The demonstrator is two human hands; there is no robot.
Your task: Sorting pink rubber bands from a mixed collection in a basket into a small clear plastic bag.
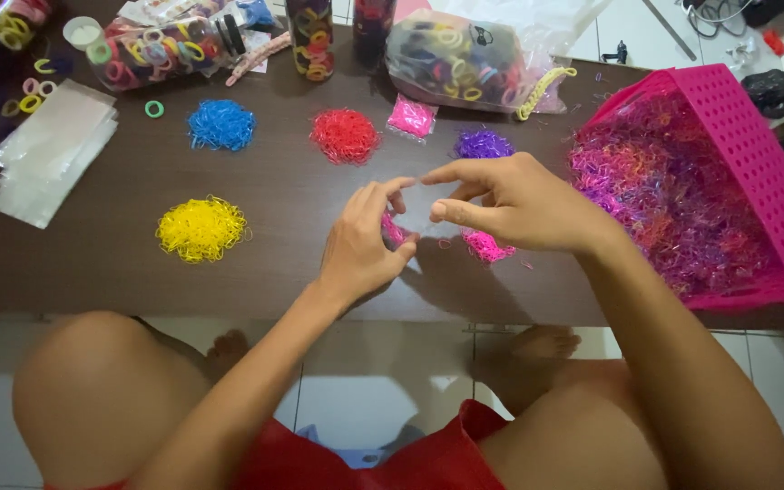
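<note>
At table centre: left hand (pixel 362 245) and right hand (pixel 514 201) meet over the dark brown table (pixel 120 263), holding a small clear bag (pixel 426 207) between them.
Left grip: fingers curled, pinching pink elastic bands (pixel 393 229) at the bag's lower edge.
Right grip: thumb and forefinger pressed on the bag's right side.
Loose pink pile: (pixel 485 246) lies on the table just under the right hand.
Packages: stack of empty clear bags (pixel 52 150) at far left; filled pink packet (pixel 412 116) behind the hands; large plastic sack of hair ties (pixel 460 59) at the back.
Sorted heaps: yellow (pixel 201 228), blue (pixel 221 124), red (pixel 345 135), purple (pixel 484 143).
Right side: pink basket (pixel 755 154) of mixed bands.
</note>
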